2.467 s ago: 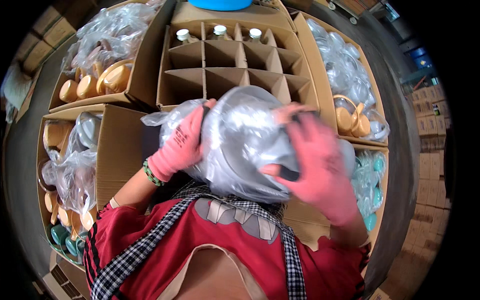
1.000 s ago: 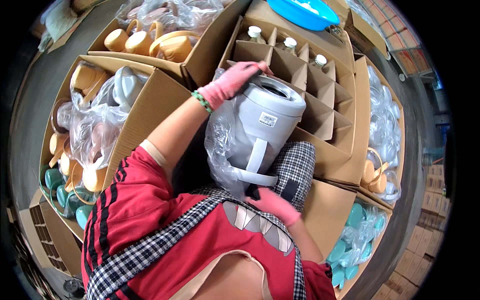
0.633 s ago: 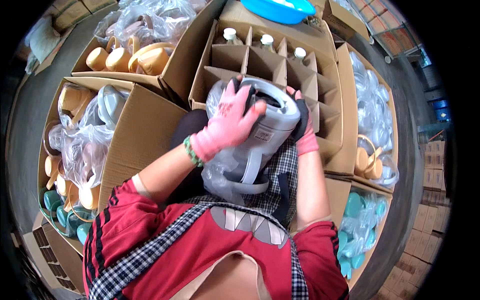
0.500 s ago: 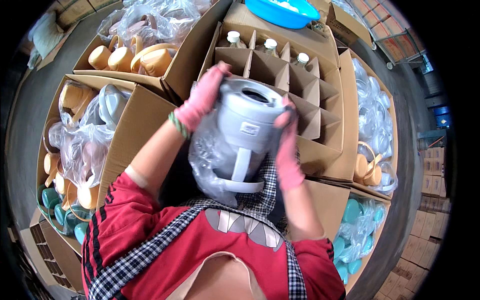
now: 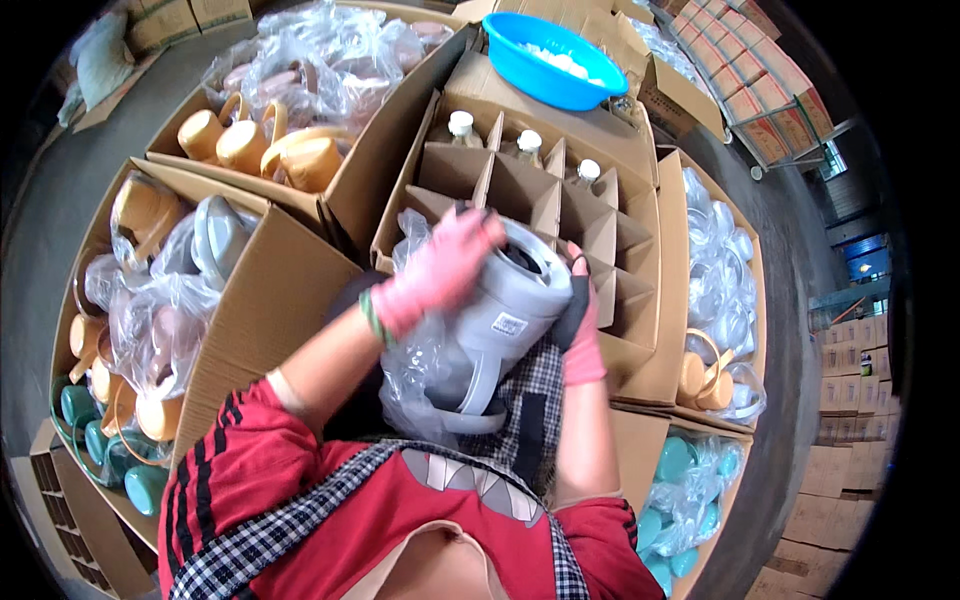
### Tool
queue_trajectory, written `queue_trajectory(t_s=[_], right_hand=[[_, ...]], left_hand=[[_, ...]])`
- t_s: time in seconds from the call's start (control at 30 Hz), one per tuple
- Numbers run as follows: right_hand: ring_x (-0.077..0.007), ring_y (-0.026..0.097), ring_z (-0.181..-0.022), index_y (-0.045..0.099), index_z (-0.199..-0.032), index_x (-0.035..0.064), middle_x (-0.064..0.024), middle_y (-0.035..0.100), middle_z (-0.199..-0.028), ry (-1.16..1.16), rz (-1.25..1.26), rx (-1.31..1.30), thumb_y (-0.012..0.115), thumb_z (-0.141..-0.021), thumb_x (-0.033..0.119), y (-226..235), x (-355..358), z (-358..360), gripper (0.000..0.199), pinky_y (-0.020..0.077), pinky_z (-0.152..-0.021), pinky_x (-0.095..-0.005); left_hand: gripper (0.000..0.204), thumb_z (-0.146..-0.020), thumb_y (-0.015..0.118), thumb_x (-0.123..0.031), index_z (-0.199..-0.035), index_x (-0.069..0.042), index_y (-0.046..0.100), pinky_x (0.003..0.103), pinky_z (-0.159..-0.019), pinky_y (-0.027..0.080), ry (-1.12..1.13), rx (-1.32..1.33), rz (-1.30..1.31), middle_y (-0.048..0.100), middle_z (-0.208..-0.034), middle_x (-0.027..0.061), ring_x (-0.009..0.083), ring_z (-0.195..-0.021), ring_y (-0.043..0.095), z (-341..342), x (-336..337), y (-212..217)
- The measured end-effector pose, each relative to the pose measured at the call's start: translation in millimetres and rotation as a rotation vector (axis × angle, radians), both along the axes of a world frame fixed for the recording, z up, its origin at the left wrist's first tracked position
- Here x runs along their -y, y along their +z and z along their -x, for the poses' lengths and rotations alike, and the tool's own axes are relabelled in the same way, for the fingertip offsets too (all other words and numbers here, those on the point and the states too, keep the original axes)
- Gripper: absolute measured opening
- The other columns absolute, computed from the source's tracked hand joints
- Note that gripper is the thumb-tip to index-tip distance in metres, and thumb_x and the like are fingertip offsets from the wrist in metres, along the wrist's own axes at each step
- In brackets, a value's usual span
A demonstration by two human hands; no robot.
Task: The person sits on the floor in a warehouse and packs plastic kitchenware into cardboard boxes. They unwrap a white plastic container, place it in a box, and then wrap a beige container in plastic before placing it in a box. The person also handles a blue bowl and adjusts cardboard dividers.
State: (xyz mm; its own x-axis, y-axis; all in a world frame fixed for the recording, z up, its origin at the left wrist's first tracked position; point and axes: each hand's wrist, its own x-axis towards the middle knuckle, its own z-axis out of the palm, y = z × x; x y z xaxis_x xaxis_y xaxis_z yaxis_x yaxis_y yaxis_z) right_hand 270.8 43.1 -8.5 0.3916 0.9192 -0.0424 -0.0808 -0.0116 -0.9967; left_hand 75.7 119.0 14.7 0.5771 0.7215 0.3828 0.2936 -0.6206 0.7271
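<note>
This looks like a packing floor in a warehouse or small factory. Open cardboard cartons (image 5: 270, 300) crowd around a divided carton (image 5: 560, 210) with cardboard cells, three holding white-capped bottles (image 5: 460, 125). Left of it, cartons hold bagged orange jugs (image 5: 245, 145); right of it, stacked sealed boxes (image 5: 850, 400) rise, probably along a wall, over bare concrete floor (image 5: 60, 190).

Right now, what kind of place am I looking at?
Probably a warehouse or packing floor: open cartons of bagged plastic jugs all around, a divided carton in front, stacked boxes behind, and gloved hands holding a grey jug.
</note>
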Motion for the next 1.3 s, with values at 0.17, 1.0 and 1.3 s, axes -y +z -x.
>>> queue_trajectory(t_s=[0.17, 1.0, 1.3], right_hand=[[-0.0201, 0.037, -0.112, 0.033, -0.125, 0.0019, -0.0148, 0.035, -0.125, -0.191, -0.099, -0.034, 0.042, -0.082, 0.053, -10, 2, 21, 0.067, 0.0291, -0.095, -0.0343], [-0.0265, 0.056, -0.068, 0.056, -0.085, 0.0012, -0.0129, 0.06, -0.074, -0.303, 0.128, 0.154, 0.044, -0.082, 0.051, -30, -24, -31, 0.051, 0.0407, -0.06, -0.0427], [-0.0141, 0.043, -0.079, 0.053, -0.089, 0.002, -0.0048, 0.05, -0.085, -0.18, 0.082, -0.064, 0.04, -0.083, 0.053, -51, -19, -48, 0.053, 0.0383, -0.074, -0.0288]], left_hand=[[0.043, -0.085, 0.043, -0.038, -0.108, -0.001, 0.049, 0.037, -0.089, 0.036, 0.213, 0.152, 0.31, 0.053, -0.1, 0.019, 0.0258, -0.099, 0.049, 3, -32, -10], [0.047, -0.076, 0.052, -0.037, -0.11, -0.005, 0.049, 0.038, -0.088, 0.033, 0.111, -0.218, -0.349, 0.044, -0.108, 0.0201, 0.0343, -0.103, 0.042, -12, 48, 40], [0.044, -0.074, 0.055, -0.035, -0.108, -0.008, 0.05, 0.039, -0.084, 0.038, 0.127, -0.06, -0.296, 0.045, -0.109, 0.0208, 0.0374, -0.098, 0.046, -19, 32, 33]])
